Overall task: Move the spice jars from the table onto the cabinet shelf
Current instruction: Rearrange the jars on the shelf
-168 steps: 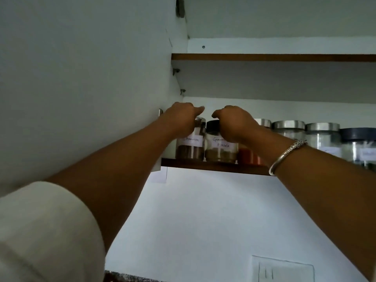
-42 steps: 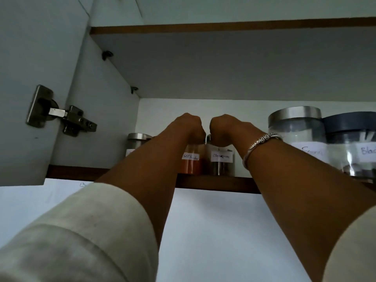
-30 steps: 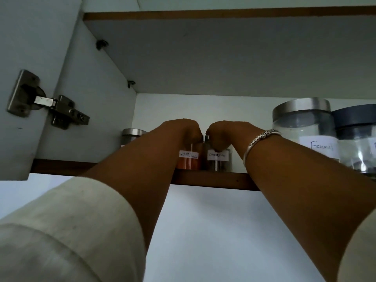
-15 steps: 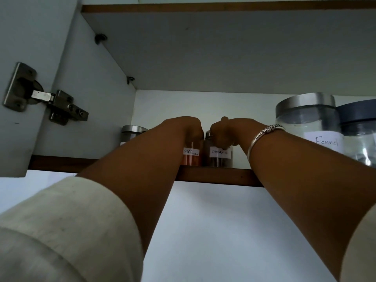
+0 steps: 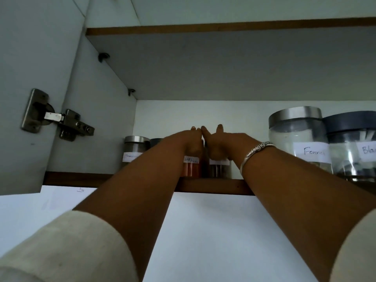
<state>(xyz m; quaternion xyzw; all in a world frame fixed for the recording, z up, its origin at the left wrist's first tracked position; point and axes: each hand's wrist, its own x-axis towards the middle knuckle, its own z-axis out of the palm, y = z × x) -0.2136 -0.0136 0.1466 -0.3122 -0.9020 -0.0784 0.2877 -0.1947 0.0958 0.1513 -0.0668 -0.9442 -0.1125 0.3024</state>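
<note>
Two small spice jars stand side by side on the wooden cabinet shelf (image 5: 213, 186): one with orange-red powder (image 5: 191, 169) and one with dark brown contents (image 5: 218, 170), both with white labels. My left hand (image 5: 191, 142) rests over the top of the orange jar, its fingers stretched out toward the back wall. My right hand (image 5: 218, 145), with a silver bangle on its wrist, lies over the brown jar, fingers lifted and spread. The lids of both jars are hidden by my hands.
A steel-lidded jar (image 5: 133, 152) and a dark-lidded jar (image 5: 155, 141) stand at the shelf's left. Right of my arms are a large "Fennel" jar (image 5: 297, 139) and a black-lidded jar (image 5: 352, 143). The open cabinet door (image 5: 30, 58) with its hinge (image 5: 57, 117) is at left.
Both hands were closed over the two jars' tops; now their fingers have straightened and lifted. The jars stay on the shelf. The view has tilted slightly.
</note>
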